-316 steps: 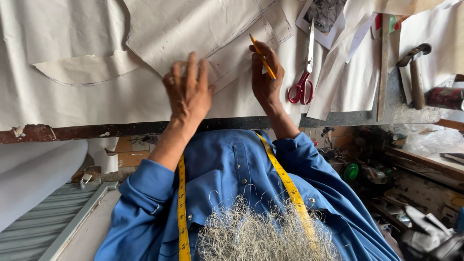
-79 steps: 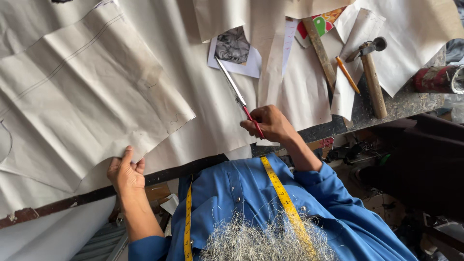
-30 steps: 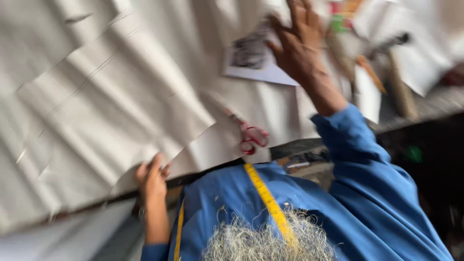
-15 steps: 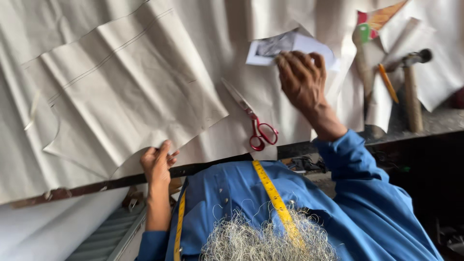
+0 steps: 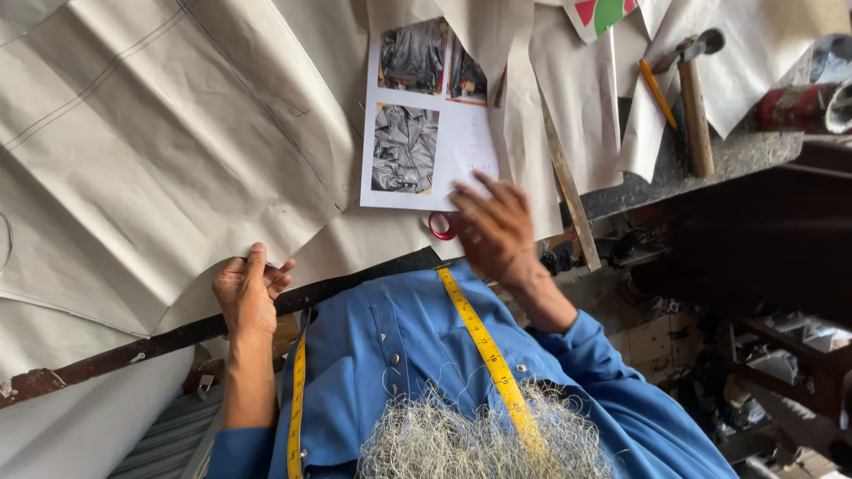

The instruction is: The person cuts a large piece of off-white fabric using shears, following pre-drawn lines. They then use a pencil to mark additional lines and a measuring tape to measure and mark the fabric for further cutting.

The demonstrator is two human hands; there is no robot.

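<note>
On the surface (image 5: 710, 164), one big paper pattern piece (image 5: 169, 168), left hand (image 5: 247, 297) pinching its near edge. Right hand (image 5: 495, 232) hovers open, fingers spread, over one pair of red-handled scissors (image 5: 440, 225), beside one photo sheet (image 5: 426, 124) showing three jacket pictures. One hammer (image 5: 694, 98), one pencil (image 5: 658, 92) further right.

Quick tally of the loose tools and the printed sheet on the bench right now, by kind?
Hammer: 1
Pencil: 1
Wooden ruler: 1
Scissors, red handles showing beside the right hand: 1
Photo sheet: 1
Total: 5
The left hand pinches the cut paper piece, not counted.
</note>
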